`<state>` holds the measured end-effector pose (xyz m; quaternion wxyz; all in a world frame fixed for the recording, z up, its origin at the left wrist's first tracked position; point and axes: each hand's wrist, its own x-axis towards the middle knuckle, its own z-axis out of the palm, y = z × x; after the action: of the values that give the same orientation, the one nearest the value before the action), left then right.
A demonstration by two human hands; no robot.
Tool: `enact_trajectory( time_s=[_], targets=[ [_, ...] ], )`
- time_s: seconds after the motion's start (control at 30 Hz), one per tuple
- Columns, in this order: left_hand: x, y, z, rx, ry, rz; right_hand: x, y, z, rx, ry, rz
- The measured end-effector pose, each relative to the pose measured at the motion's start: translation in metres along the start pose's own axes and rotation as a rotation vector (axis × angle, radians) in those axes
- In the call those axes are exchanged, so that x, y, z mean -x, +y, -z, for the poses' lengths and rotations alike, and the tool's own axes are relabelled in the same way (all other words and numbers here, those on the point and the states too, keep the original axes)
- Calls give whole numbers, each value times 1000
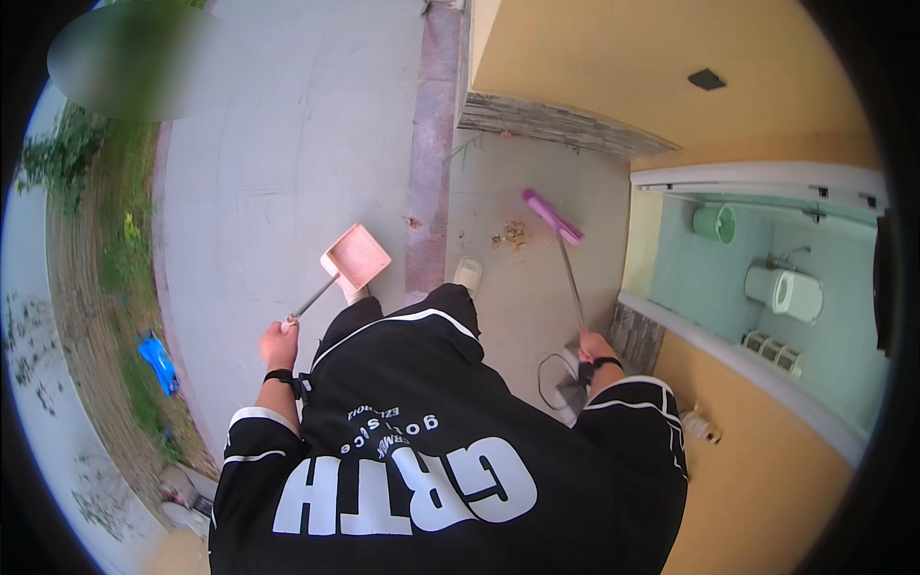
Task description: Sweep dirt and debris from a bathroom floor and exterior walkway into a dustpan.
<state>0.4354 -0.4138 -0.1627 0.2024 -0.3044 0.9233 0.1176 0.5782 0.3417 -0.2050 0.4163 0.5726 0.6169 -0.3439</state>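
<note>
My left hand (279, 346) is closed around the handle of a pink dustpan (358, 257), whose pan is held above the grey floor on the left, over my foot. On the right, my right hand (598, 348) grips the thin handle of a broom with a purple head (553, 216). The broom head rests on the floor beside a small pile of dry leaves or debris (514, 234), which lies to its left. A smaller brown bit (413, 223) lies on the reddish stone strip. My fingers are partly hidden behind each handle.
A reddish stone strip (430, 144) crosses the floor ahead. At right are a yellow wall (632, 65) and a doorway to a bathroom with a toilet (794, 293) and a green bucket (714, 224). A planted bed with a blue object (158, 363) borders the left side.
</note>
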Motion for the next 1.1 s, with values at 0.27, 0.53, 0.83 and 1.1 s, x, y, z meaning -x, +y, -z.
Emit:
enact_trajectory(
  time_s=[0.27, 0.53, 0.83, 1.1],
  targets=[
    [-101, -5, 44, -285, -304, -478, 33, -57, -333, 46, -234, 26],
    [-142, 14, 32, 10, -651, -292, 150, 44, -364, -835, -27, 67],
    [-125, 67, 25, 56, -678, -109, 176, 45, -248, -567, 80, 128],
    [-49, 76, 21, 100, -481, -122, 69, -90, -266, -154, -340, 337]
  ],
)
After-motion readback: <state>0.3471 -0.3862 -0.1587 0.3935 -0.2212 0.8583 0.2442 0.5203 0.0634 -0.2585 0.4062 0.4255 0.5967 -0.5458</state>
